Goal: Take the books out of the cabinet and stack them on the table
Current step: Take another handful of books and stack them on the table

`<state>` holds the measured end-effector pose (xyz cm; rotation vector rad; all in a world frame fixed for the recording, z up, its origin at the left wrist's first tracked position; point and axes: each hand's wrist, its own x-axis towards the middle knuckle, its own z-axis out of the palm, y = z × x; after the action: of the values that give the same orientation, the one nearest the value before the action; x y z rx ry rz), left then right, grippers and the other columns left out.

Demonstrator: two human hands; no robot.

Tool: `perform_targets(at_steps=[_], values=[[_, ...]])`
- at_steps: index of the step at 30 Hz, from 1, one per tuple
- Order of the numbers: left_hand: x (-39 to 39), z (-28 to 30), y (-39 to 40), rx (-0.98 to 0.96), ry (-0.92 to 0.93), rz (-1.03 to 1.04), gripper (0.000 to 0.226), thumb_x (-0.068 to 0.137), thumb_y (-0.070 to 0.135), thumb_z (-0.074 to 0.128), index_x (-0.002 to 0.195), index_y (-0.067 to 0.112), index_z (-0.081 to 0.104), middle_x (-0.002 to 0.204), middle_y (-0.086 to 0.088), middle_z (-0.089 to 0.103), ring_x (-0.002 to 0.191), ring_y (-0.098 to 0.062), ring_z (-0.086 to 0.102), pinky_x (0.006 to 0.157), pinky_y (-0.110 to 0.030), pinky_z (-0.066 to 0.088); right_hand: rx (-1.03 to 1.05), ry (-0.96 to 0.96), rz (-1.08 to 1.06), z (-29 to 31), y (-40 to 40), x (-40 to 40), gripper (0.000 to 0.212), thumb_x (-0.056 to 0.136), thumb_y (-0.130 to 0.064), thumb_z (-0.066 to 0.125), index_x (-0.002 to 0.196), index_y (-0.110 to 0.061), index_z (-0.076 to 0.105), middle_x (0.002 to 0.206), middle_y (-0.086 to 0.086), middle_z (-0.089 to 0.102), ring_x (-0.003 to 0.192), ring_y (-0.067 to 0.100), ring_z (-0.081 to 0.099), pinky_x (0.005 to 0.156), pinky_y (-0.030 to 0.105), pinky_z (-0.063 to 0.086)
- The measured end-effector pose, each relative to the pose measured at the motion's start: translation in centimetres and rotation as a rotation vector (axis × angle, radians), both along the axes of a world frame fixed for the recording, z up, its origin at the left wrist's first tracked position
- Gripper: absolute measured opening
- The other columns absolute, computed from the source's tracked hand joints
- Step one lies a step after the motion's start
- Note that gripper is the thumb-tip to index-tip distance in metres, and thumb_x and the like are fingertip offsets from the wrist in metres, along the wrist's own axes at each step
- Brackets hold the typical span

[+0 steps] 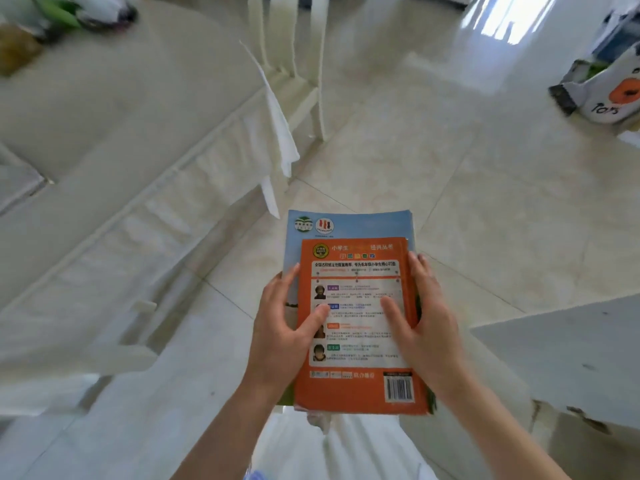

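I hold a small stack of books in front of me, above the tiled floor. On top lies an orange book [360,327], back cover up with a barcode at its lower right. Under it a larger blue book [349,225] sticks out at the far end. My left hand [284,327] grips the stack's left edge with its thumb on the orange cover. My right hand [426,323] grips the right edge, thumb on the cover too. The table [114,109] with a white cloth stretches across the left of the view. The cabinet is not clearly in view.
White chair legs [318,91] stand beyond the table's corner. A printed bag [609,88] sits on the floor at the far right. A grey-white furniture top [571,348] juts in at the right. Blurred bags [52,19] lie on the table's far left end.
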<state>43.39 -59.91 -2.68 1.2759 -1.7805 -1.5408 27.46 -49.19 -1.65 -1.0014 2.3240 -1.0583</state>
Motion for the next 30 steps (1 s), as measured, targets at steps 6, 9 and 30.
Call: perform_targets(at_steps=[6, 9, 30], values=[[4.1, 0.2, -6.3, 0.03, 0.014, 0.253, 0.056, 0.086, 0.033, 0.069, 0.132, 0.049, 0.04, 0.129, 0.015, 0.049, 0.109, -0.014, 0.062, 0.069, -0.036, 0.062, -0.004, -0.061, 0.243, -0.2, -10.7, 1.5, 0.072, 0.089, -0.034, 0.057, 0.148, -0.042, 0.017, 0.155, -0.015, 0.02, 0.137, 0.015, 0.037, 0.096, 0.045, 0.051], [5.2, 0.4, -9.8, 0.037, 0.025, 0.345, 0.054, 0.084, 0.036, 0.07, 0.128, 0.054, 0.042, 0.129, 0.012, 0.052, 0.106, -0.017, 0.065, 0.067, -0.036, 0.062, -0.005, -0.059, 0.318, -0.2, -16.1, 1.9, 0.072, 0.089, -0.029, 0.059, 0.148, -0.037, 0.019, 0.156, -0.011, 0.02, 0.139, 0.015, 0.033, 0.102, 0.045, 0.047], [12.6, -0.1, -34.1, 0.021, 0.044, 0.802, 0.049, 0.085, 0.029, 0.07, 0.109, 0.062, 0.044, 0.126, 0.011, 0.052, 0.098, -0.02, 0.068, 0.061, -0.037, 0.062, 0.096, -0.28, 0.751, 0.9, -49.3, 9.1, 0.08, 0.08, -0.033, 0.071, 0.138, -0.046, 0.019, 0.112, -0.025, 0.047, 0.108, 0.01, 0.058, 0.085, 0.046, 0.056]])
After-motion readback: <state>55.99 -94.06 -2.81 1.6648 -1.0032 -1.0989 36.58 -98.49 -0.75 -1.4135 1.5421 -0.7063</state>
